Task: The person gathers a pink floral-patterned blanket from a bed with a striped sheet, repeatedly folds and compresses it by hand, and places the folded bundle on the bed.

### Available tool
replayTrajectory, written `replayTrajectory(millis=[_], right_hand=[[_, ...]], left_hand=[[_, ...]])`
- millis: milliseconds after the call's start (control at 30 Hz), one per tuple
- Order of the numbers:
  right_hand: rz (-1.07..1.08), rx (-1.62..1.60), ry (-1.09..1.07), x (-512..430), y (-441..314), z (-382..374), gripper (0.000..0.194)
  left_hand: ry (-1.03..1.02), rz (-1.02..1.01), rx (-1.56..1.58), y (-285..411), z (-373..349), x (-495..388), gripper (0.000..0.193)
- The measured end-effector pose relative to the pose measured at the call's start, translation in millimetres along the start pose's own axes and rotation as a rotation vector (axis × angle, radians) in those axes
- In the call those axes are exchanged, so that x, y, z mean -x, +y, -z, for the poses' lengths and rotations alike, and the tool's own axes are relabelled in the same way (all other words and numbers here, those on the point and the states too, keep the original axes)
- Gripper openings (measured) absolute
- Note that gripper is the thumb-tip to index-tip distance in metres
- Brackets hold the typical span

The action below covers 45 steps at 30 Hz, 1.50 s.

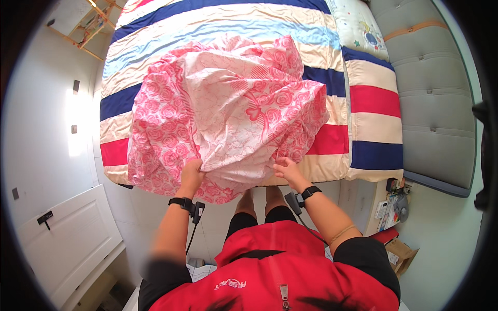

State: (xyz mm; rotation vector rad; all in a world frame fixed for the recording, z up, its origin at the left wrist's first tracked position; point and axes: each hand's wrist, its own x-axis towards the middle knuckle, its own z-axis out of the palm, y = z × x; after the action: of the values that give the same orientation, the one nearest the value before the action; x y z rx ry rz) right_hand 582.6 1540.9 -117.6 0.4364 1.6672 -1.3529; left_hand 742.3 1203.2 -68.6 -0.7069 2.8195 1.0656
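A rumpled pink and white rose-patterned cloth [229, 116] lies spread in folds over a bed with a striped cover [225, 11], its near edge hanging past the bed's front edge. My left hand [192, 175] pinches the cloth near its front edge, pulling a fold into a point. To the right, my right hand [288, 171] is at the cloth's near right part, fingers spread and bent, with no cloth clearly gripped. Each wrist wears a black strap with a small cabled device.
On the right are a striped pillow [375, 116], a patterned pillow [362, 29] and a grey padded headboard [435, 97]. A bedside cabinet [367, 206] and an open cardboard box [402, 254] stand at the lower right. A white door [74, 241] is at the lower left.
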Motion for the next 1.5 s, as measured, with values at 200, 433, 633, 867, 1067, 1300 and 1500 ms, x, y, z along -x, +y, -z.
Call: replayTrajectory(millis=[200, 433, 633, 867, 1067, 1300, 1500], right_hand=[[0.187, -0.148, 0.610, -45.1, -1.8, 21.0, 0.077], [0.059, -0.231, 0.521, -32.7, -30.4, 74.5, 0.084], [0.034, -0.232, 0.470, -26.5, -57.6, 133.1, 0.083], [0.067, 0.037, 0.191, -92.6, -57.6, 200.8, 0.078], [-0.045, 0.006, -0.112, -93.3, -45.0, 258.0, 0.068], [-0.262, -0.153, -0.261, -86.0, -60.9, 297.4, 0.059], [-0.255, -0.274, -0.349, -93.8, -116.2, 257.4, 0.078]], left_hand=[[0.049, -0.035, 0.058, -28.9, 37.3, 30.7, 0.014], [-0.129, 0.220, -0.240, -52.0, 28.0, 15.7, 0.022], [0.197, -0.242, -0.224, 76.1, 12.4, -62.2, 0.051], [0.113, -0.321, -0.176, 208.2, -49.5, -263.2, 0.084], [-0.099, 0.068, -0.364, 287.2, -100.5, -425.8, 0.075], [-0.348, -0.038, 0.080, 331.5, -81.2, -359.6, 0.035], [-0.190, 0.167, 0.110, 316.5, 25.0, -191.0, 0.034]])
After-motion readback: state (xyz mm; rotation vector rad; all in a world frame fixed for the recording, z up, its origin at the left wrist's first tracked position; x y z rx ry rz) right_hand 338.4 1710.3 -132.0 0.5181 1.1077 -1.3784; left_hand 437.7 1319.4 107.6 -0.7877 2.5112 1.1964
